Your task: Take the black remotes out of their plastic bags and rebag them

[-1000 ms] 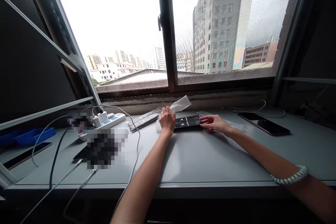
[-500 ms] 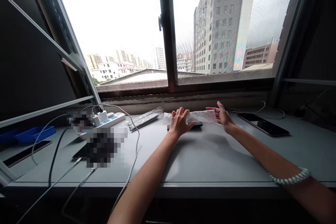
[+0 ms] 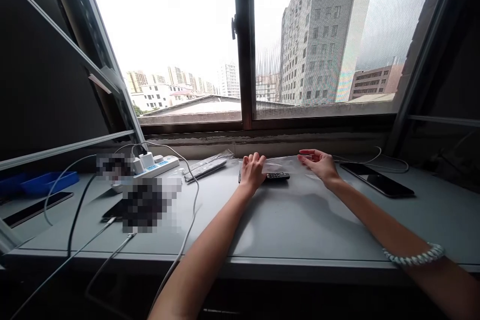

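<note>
Head view: both hands out over the desk (image 3: 292, 220).
remote (image 3: 276, 176): black, flat on desk, left end under left hand.
clear bag (image 3: 287, 164): over and just behind remote, stretched between the hands.
left hand (image 3: 253, 172): fingers curled down at remote's left end; grip unclear.
right hand (image 3: 318, 164): right of remote, fingers straight, tips at clear bag's edge; pinch unclear.
step (judged): clear bag held spread over remote.
next move needs: firm hold on limp film.
phone (image 3: 377, 179): well right of remote.
</note>
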Tool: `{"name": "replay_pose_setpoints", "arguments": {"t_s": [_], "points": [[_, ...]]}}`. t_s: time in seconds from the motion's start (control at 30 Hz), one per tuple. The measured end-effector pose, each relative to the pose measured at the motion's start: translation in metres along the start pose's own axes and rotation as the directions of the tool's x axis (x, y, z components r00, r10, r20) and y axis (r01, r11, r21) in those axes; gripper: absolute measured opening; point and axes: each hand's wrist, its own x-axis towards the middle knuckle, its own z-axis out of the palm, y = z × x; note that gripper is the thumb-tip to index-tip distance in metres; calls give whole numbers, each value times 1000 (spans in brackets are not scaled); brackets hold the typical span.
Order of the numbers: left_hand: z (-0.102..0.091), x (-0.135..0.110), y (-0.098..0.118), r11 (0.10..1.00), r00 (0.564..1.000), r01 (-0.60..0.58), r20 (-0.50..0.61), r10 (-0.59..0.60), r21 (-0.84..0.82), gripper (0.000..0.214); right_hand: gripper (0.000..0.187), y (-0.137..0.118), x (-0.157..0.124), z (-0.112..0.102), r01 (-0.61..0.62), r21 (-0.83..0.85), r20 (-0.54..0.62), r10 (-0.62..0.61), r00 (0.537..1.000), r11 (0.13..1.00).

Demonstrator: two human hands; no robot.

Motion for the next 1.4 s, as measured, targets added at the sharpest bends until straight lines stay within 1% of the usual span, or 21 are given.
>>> {"name": "replay_pose_setpoints", "arguments": {"t_s": [0.1, 0.2, 0.3, 0.37, 0.47, 0.5, 0.57, 0.63, 0.7, 0.77, 0.83, 0.93, 1.0, 1.07, 1.1, 1.17, 1.27, 1.4], "points": [[-1, 0, -4, 998, 998, 66, 17, -66, 6, 16, 36, 3, 5, -6, 41, -73, -58, -45, 997, 997], [-2, 0, -6, 994, 994, 107, 19, -106, -23, 25, 34, 5, 8, -11, 67, -141, -94, -81, 992, 988], [0, 0, -7, 992, 993, 118, 20, -117, -47, 32, 27, 7, 10, -15, 103, -245, -147, -142, 979, 964], [1, -1, -8, 993, 994, 106, 21, -105, -59, 32, 29, 8, 10, -16, 139, -341, -164, -205, 965, 930], [2, -3, -5, 997, 999, 30, 26, -28, -69, 28, 44, 7, 9, -14, 161, -485, -191, -284, 940, 860], [2, -4, -4, 998, 1000, 0, 27, 2, -69, 27, 45, 5, 7, -13, 158, -515, -196, -294, 935, 843], [2, -4, 1, 997, 999, -41, 22, 43, -67, 26, 37, 1, 5, -9, 180, -533, -149, -301, 942, 827], [1, -4, 5, 996, 998, -57, 9, 57, -68, 26, 31, -4, 2, -5, 261, -509, -17, -313, 950, 820], [0, -4, 8, 996, 999, -52, -9, 52, -75, 26, 28, -7, -2, -1, 347, -452, 126, -326, 937, 822], [-1, -3, 8, 996, 999, -29, -22, 27, -84, 27, 24, -8, -4, 1, 375, -398, 206, -317, 926, 837], [-1, -3, 7, 995, 1000, 5, -28, -8, -95, 29, 19, -8, -5, 3, 354, -373, 230, -284, 931, 858], [-1, -3, 4, 990, 996, 56, -65, -64, -128, 38, 19, -8, -4, 0, 303, -408, 199, -241, 950, 861], [-1, -3, 2, 986, 991, 67, -102, -83, -151, 48, 23, -10, -2, -6, 270, -481, 137, -233, 963, 834], [1, -3, 0, 985, 989, 71, -117, -90, -158, 56, 28, -11, 2, -13, 216, -566, 38, -236, 971, 795], [2, -3, -1, 985, 989, 78, -114, -96, -156, 56, 29, -11, 3, -17, 182, -602, -11, -236, 972, 778], [4, -3, -3, 982, 987, 108, -101, -125, -153, 47, 28, -9, 7, -25, 109, -652, -91, -220, 971, 750], [7, -3, -5, 977, 983, 150, -86, -164, -149, 31, 26, -4, 12, -33, 16, -696, -131, -148, 980, 718], [10, -3, -5, 979, 983, 155, -83, -166, -129, 22, 25, 4, 15, -38, -88, -716, -186, -67, 980, 692]]}}
